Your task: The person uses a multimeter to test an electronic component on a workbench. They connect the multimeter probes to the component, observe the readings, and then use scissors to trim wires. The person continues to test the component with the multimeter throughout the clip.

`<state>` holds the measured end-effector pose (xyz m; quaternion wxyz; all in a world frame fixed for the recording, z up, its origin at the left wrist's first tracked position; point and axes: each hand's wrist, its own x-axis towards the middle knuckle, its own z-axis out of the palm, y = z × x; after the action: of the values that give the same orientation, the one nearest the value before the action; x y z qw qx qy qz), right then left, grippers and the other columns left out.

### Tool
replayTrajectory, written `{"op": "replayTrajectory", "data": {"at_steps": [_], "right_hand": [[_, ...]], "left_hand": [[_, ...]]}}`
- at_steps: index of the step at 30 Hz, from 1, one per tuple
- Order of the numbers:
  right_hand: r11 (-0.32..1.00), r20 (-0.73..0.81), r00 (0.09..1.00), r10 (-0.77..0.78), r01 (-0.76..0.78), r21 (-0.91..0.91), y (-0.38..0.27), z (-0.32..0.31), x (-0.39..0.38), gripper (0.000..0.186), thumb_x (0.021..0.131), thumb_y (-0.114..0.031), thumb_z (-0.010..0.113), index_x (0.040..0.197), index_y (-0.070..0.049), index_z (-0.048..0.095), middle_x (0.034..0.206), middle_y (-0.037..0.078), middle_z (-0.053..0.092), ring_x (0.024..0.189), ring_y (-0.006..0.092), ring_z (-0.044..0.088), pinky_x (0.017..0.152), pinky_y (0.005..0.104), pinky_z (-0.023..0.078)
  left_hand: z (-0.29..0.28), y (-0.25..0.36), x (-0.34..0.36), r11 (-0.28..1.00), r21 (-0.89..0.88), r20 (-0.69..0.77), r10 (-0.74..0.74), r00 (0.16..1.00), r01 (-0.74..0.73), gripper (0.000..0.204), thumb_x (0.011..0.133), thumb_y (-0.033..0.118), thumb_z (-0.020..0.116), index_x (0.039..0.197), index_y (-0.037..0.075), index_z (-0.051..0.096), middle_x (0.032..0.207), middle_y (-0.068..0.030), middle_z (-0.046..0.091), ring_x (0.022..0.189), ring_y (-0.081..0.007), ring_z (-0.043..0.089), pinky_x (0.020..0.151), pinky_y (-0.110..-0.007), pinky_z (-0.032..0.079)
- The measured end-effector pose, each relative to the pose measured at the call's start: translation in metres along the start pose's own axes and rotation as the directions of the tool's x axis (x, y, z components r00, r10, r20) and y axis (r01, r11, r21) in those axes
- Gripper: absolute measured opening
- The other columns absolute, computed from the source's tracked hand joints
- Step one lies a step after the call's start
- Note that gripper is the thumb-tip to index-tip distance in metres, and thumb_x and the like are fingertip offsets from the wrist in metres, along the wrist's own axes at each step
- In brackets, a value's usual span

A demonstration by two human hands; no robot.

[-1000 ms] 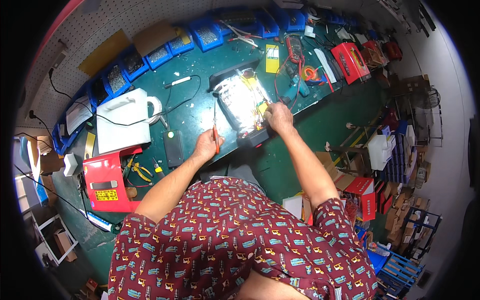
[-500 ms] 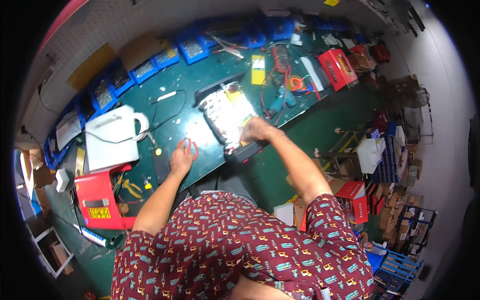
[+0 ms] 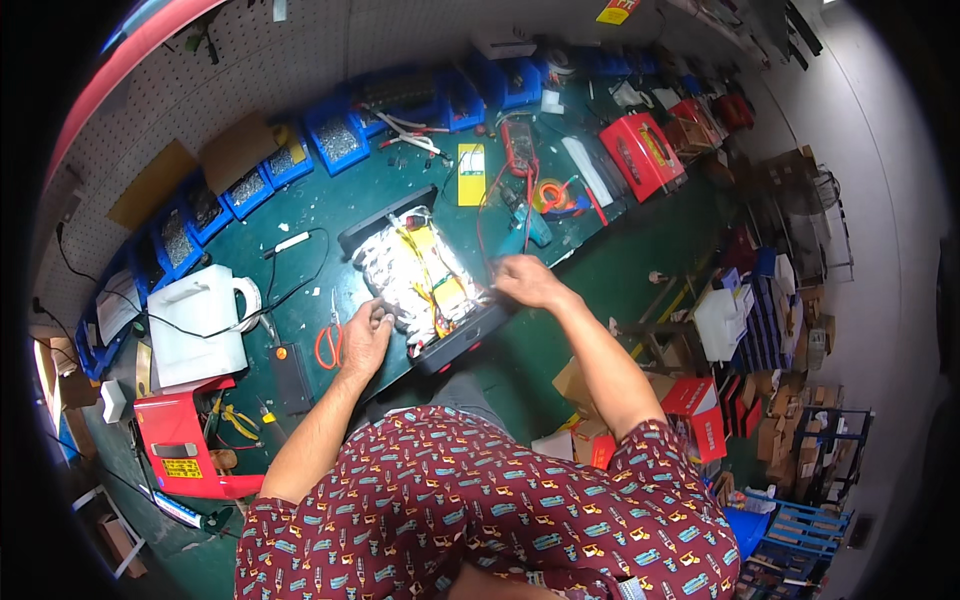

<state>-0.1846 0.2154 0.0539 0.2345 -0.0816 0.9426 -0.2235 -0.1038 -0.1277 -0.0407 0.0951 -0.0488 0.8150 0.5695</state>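
Shows silvery device (image 3: 399, 279), glaring, black-ended, yellow-wired | has left hand (image 3: 367, 341), right hand (image 3: 527, 281) at opposite sides (cannot tell either grip)

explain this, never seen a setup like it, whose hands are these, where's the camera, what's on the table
No robot here: the left hand and right hand are a person's own, bare. The view comes from a fisheye camera worn on the head, looking down, so straight edges bend. On the green bench sits an opened device, brightly lit. The left hand is at its left side, with orange-handled scissors lying beside that hand; the right is at its right side. I can't tell whether either grips anything. Nearby are blue bins and a red meter.
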Motion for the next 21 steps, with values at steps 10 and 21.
{"op": "replayTrajectory", "data": {"at_steps": [10,21], "right_hand": [[0.959,-0.46,0.85,0.257,-0.166,0.23,0.188,-0.015,0.042,0.025,0.089,-0.021,0.07,0.107,-0.003,0.072,0.102,0.021,0.075,0.103,0.042,0.071,0.09,0.0499,0.056],[0.96,-0.404,0.873,0.275,-0.271,0.067,0.166,-0.055,0.208,0.031,0.083,-0.015,0.077,0.109,-0.002,0.069,0.105,0.027,0.073,0.104,0.0452,0.071,0.091,0.0525,0.057]], "left_hand": [[0.037,0.03,0.015,0.999,0.041,-0.105,0.003,0.994,0.001,0.019,0.098,0.005,0.062,0.112,-0.005,0.069,0.098,-0.0093,0.072,0.089,-0.0154,0.067,0.082,-0.031,0.055],[0.056,0.042,-0.047,0.983,-0.032,-0.397,-0.178,0.901,0.18,0.019,0.097,0.004,0.065,0.114,-0.004,0.067,0.097,-0.0062,0.07,0.088,-0.012,0.063,0.084,-0.028,0.053]]}}
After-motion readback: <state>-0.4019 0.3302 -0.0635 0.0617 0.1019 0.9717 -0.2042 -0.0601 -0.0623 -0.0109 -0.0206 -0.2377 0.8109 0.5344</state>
